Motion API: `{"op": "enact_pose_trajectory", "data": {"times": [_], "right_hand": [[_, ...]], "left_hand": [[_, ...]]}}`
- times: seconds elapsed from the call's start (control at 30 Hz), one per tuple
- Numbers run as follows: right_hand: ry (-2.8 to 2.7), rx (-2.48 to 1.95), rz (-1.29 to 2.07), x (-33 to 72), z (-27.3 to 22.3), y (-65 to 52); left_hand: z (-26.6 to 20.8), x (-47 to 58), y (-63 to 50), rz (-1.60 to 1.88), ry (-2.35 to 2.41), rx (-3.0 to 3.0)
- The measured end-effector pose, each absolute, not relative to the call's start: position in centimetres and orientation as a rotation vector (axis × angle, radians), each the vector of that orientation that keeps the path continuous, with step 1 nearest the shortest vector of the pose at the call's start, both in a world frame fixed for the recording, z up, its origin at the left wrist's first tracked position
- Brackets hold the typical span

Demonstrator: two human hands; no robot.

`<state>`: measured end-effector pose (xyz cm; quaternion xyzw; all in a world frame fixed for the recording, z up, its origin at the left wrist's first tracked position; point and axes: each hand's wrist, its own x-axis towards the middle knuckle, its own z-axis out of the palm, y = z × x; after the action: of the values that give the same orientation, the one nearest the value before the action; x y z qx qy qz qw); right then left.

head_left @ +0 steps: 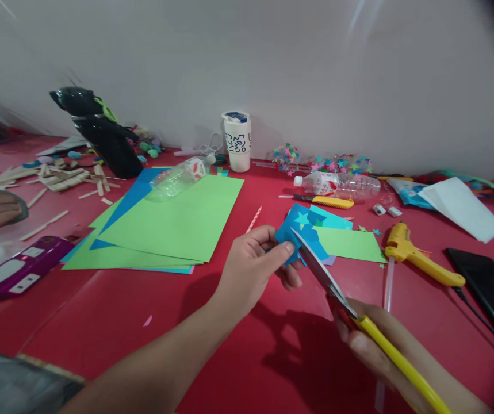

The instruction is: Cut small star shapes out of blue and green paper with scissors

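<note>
Our left hand (247,259) is closed in a pinch on a piece of blue paper (288,224), thumb on top and fingers curled beneath. Our right hand (365,339) is wrapped around the yellow-handled scissors (370,329), though its grip is partly hidden. The blades cross the paper just beside our left thumb; whether they bite into it, we cannot quite tell.

Our left forearm slants in from the lower left, the right from the lower right, and the scissors point up and leftward. Both hands are raised over the red tabletop (290,368), which stretches between our forearms with their shadow on it.

To the left, green sheets (177,218) lie near our left hand. Behind the paper are a yellow cutter (333,202) and a plastic bottle (345,186). A yellow glue gun (423,264) lies near our right hand, with a black phone (488,293) beyond it.
</note>
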<state>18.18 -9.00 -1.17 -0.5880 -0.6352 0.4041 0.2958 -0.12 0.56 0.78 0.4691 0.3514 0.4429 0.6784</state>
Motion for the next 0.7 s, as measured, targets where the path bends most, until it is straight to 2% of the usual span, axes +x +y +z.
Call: {"op": "enact_pose_trajectory", "data": {"times": [0.7], "right_hand": [[-1.652,-1.601,1.091,18.45,-1.11,-8.66]], "left_hand": [[0.61,-0.43,0.8,0.969,0.779,1.121]]}}
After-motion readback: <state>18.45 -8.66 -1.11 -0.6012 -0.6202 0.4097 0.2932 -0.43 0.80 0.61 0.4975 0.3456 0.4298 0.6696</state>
